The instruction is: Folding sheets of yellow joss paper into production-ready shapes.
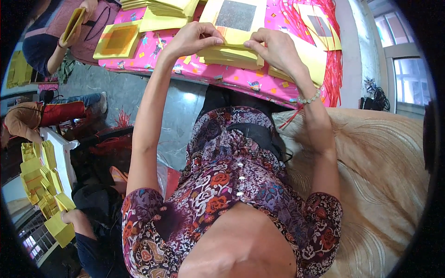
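Note:
A stack of yellow paper sheets [232,56] lies near the front edge of the pink-covered table. Its top sheet bears a dark silver square [235,16]. My left hand [197,38] pinches the near edge of the top yellow paper at its left side, thumb against fingers. At the right side of the same edge, my right hand [276,48] is closed in a pinch on the paper. A beaded bracelet [309,98] circles my right wrist. Beside my right hand lie more yellow sheets [311,60].
Yellow paper stacks [167,16] and an orange-squared sheet [117,41] lie on the pink cloth [190,72]. Red strings [334,69] hang off the right end. At left, a person's hand [76,34] holds yellow paper; another hand [69,216] touches yellow sheets. A patterned beige sofa [375,171] is at right.

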`<act>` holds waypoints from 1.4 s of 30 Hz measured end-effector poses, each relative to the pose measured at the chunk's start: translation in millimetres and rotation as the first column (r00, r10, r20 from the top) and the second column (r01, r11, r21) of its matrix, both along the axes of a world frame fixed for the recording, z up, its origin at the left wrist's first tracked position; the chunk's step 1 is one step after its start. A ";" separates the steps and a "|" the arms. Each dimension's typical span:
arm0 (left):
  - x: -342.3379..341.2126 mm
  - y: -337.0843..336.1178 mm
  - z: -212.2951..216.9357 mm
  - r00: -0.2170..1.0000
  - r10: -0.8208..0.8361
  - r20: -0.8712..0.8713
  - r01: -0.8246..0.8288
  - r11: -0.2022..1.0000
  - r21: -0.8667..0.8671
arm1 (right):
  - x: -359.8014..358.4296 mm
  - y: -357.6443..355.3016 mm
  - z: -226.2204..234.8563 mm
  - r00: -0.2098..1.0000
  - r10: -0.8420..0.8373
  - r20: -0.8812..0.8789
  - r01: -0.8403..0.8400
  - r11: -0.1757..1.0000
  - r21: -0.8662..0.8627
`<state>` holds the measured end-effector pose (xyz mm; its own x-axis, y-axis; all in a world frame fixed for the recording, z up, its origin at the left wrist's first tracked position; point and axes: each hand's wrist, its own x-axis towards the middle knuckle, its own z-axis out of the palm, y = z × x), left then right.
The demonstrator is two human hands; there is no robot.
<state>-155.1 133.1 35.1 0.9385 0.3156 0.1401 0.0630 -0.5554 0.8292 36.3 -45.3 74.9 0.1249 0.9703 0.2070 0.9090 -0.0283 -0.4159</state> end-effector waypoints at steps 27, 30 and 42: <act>0.1 5.0 -5.9 0.999 -0.031 0.039 0.029 0.997 0.071 | -3.6 -0.7 -11.3 0.977 0.073 0.200 -0.097 0.989 0.111; -0.6 5.2 -5.0 1.000 -0.026 0.015 0.025 0.998 0.066 | -2.0 -0.7 -9.3 0.985 0.074 0.154 -0.086 0.994 0.068; -0.7 12.9 -1.7 0.996 -0.087 -0.034 0.086 0.995 -0.047 | -4.1 6.2 -2.6 0.984 0.041 0.172 -0.057 0.994 0.089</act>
<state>-155.7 146.0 33.4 0.9667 0.2382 0.0934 0.0464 -0.5221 0.8516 32.2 -39.1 72.3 0.0333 0.9499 0.3109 0.9659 0.0494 -0.2543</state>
